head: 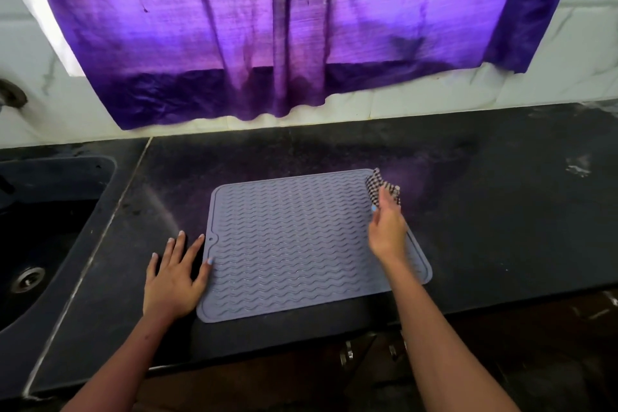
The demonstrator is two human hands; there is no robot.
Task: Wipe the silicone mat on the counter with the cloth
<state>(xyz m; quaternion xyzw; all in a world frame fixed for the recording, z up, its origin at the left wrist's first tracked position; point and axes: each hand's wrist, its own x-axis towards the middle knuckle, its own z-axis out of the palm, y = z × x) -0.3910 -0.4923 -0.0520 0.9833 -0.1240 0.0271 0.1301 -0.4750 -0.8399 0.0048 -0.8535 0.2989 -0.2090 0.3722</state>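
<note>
Your left hand point(174, 278) lies flat with fingers spread on the dark counter point(501, 211), its thumb touching the left edge of the grey silicone mat point(291, 244). Your right hand point(388, 231) hovers over the mat's far right corner, pinching a checked cloth point(379, 186). Left of you sits the sink point(50, 227), with a purple curtain point(267, 27) behind.

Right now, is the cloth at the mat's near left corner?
No, the right hand holds the cloth at the mat's far right corner.
</note>
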